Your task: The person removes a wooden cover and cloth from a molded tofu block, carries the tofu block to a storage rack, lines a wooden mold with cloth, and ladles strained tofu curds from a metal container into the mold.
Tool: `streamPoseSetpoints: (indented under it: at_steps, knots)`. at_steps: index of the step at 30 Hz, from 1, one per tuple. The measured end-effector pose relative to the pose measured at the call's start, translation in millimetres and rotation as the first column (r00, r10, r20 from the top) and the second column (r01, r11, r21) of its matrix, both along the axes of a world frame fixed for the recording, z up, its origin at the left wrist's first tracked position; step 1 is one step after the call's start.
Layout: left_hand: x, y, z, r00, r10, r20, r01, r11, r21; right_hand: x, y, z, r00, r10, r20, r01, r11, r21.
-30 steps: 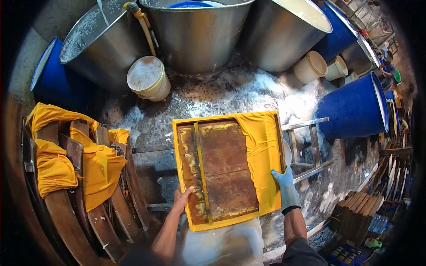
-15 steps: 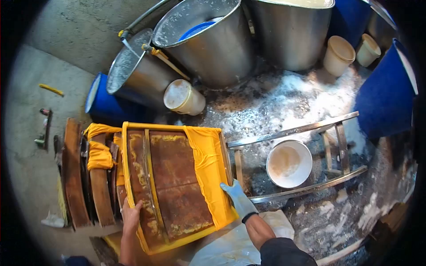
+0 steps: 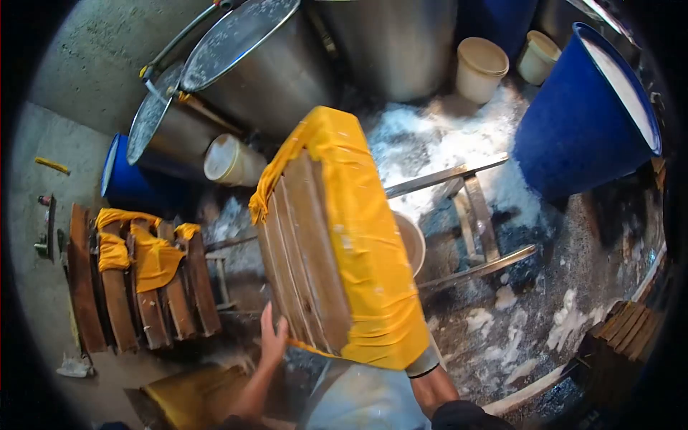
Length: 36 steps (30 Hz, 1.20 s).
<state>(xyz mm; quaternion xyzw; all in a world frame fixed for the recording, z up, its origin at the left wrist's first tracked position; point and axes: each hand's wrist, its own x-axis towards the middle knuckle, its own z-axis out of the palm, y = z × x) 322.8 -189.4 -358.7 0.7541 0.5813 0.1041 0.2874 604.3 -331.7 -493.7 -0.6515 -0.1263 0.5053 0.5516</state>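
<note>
Tilted rectangular brown wooden frame wrapped in yellow cloth, edge touched by half-open bare left hand, gloved right hand mostly hidden, grip can't be told

A slatted wooden box stands tilted mid-scene, raised off the floor, its long brown boards facing left. Bright yellow cloth covers its right side, wrinkled near the lower end and bunched along the far-left edge.

One held frame, four buckets
</note>
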Motion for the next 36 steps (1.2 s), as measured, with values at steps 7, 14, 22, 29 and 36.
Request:
streamPoseSetpoints:
  at_steps: [7,14,22,29,36]
  knots:
    - [34,-63,-35,0.879,0.153,-0.452,-0.027,0.961,0.274,32,-87,-206,0.959,-0.204,-0.197,0.105,0.9,-0.422]
    - [75,-104,-96,-0.014,0.984,0.176,0.061,0.176,-0.982,27,-100,-205,0.9,-0.219,-0.378,0.009,0.874,-0.486]
    - [35,-126,-261,-0.139,0.984,0.11,-0.045,0.105,-0.993,109,-166,-78,0.917,-0.395,-0.047,0.278,0.72,-0.635]
    - [-112,-94,-200,0.06,0.907,0.417,0.006,0.417,-0.909,138,-33,92,0.362,0.354,0.862,-0.323,0.915,-0.24]
    - [-179,-66,-148,0.657,0.724,0.212,-0.132,0.387,-0.913,87,-37,50,-0.188,0.803,0.565,-0.471,0.431,-0.77]
